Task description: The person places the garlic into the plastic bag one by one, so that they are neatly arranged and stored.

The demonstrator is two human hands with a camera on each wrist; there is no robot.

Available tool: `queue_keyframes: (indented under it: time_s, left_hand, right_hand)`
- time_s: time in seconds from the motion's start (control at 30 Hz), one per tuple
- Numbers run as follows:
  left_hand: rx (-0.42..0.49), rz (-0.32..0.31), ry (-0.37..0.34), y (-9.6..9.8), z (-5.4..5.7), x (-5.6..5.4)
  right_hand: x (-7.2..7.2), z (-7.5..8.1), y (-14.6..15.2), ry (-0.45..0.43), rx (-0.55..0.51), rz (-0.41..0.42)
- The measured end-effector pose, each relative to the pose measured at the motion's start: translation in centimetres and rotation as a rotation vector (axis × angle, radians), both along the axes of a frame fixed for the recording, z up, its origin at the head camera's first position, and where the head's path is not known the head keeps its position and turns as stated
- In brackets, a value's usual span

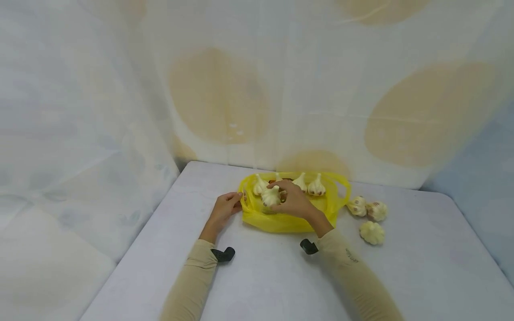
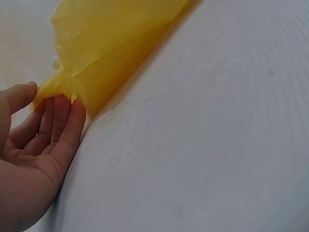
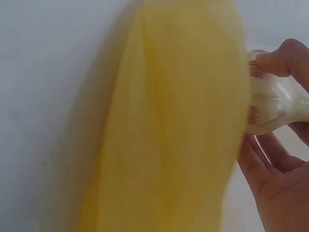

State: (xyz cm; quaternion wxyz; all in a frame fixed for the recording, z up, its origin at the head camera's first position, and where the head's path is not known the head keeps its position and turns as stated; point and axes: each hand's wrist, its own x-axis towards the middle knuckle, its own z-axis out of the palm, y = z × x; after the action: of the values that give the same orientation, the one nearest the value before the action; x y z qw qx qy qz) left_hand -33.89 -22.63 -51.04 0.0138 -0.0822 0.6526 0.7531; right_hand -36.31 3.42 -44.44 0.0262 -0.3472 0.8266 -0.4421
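A yellow plastic bag point(image 1: 277, 224) lies open on the table, with several garlic bulbs point(image 1: 316, 186) standing inside. My left hand point(image 1: 223, 209) pinches the bag's left edge; in the left wrist view the thumb and fingers point(image 2: 67, 123) close on the yellow film point(image 2: 116, 43). Over the bag's opening my right hand point(image 1: 296, 201) grips one garlic bulb point(image 1: 271, 196). The right wrist view shows that bulb point(image 3: 273, 99) between thumb and fingers, partly behind the bag's yellow side point(image 3: 178, 121).
Three more garlic bulbs point(image 1: 372, 232) lie on the white table point(image 1: 273, 276) to the right of the bag. Pale curtains with tan circles point(image 1: 217, 96) hang behind the table, and others hang at both sides.
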Motion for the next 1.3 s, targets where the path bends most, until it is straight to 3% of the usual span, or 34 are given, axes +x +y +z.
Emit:
queue_keyframes:
  time_s: [0.3,0.47,0.93,1.3]
  left_hand:
    - [-0.029,0.000,0.008,0.1,0.0,0.0]
    - [-0.022,-0.018,0.011,0.1,0.2,0.0]
    - [-0.012,-0.006,0.027,-0.1,-0.4,-0.2]
    - [-0.007,0.002,0.022,0.1,0.0,0.0]
  right_hand:
    - [-0.4,-1.9,-1.5,0.063,0.052,-0.028]
    - [-0.6,-2.5,-1.7,0.032,0.023,-0.008]
    - [-0.5,-3.0,-1.9,0.029,0.069,-0.006]
    - [-0.4,-3.4,-2.0,0.028,0.093,-0.033]
